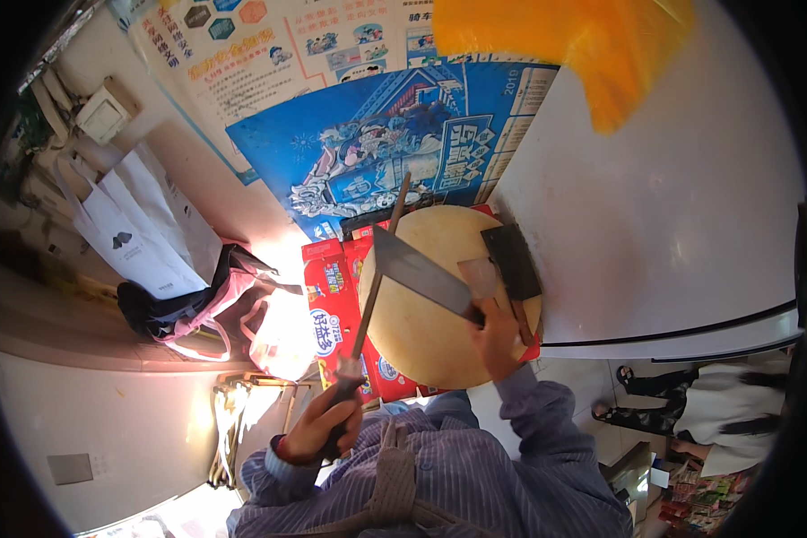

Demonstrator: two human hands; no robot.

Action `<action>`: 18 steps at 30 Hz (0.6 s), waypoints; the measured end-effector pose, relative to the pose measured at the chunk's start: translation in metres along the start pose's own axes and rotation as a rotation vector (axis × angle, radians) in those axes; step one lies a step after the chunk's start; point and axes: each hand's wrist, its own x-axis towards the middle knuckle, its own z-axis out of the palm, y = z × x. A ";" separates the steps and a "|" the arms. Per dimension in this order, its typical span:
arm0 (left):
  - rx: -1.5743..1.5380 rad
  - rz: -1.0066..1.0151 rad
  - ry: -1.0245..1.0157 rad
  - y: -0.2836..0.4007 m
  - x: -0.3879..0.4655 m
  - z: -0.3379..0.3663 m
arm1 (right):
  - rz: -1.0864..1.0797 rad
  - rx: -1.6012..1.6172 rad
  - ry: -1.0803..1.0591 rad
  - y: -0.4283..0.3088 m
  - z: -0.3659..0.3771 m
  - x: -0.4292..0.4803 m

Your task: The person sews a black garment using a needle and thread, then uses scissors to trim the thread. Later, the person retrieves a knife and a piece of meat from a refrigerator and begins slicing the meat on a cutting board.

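Note:
My left hand (324, 424) is closed around the dark handle of a long honing steel (370, 316), which slants upward over the edge of a round cutting board (417, 336). In my right hand (497, 339) is a knife with a broad blade (420, 272); the blade's far end lies across the steel, and whether they touch cannot be told. On the board's right part rests a dark, rectangular cleaver-like blade (511, 262) with a brown handle. Partly behind my right hand, a small scraper-like metal blade (479, 276) shows; its handle is hidden.
Red printed cardboard (329, 289) lies under the board. Behind stands a blue poster (390, 148) against the wall. White paper bags (148, 228) and a black and pink bag (205, 306) are at the left. A white panel (645, 222) borders the right. Another person (719, 410) is at the far right.

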 end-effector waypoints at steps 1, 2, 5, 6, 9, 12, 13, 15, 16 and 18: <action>-0.018 -0.025 0.021 -0.005 0.015 0.002 | 0.037 -0.004 -0.031 -0.006 0.006 -0.004; -0.071 -0.036 0.011 -0.010 0.032 0.009 | -0.104 0.050 0.019 -0.028 0.011 0.001; -0.102 -0.029 -0.037 -0.010 0.048 0.009 | -0.248 0.025 -0.009 -0.061 0.003 0.031; -0.090 -0.043 -0.051 -0.004 0.037 0.005 | -0.176 0.010 0.006 -0.044 0.002 0.027; -0.065 -0.033 -0.081 0.002 0.014 -0.011 | -0.007 -0.003 -0.002 0.002 0.003 0.017; -0.077 -0.031 -0.013 -0.004 0.036 -0.001 | -0.103 0.048 -0.022 -0.025 0.016 0.022; -0.040 -0.015 -0.028 -0.007 0.048 -0.003 | -0.165 0.039 -0.010 -0.053 0.017 0.034; -0.065 -0.006 -0.027 -0.004 0.053 -0.003 | -0.231 -0.017 0.016 -0.065 0.017 0.050; -0.085 -0.003 -0.027 0.000 0.050 -0.007 | -0.152 -0.037 0.038 -0.045 0.022 0.044; -0.120 -0.009 -0.025 0.003 0.040 -0.016 | 0.003 -0.080 0.078 0.005 0.027 0.029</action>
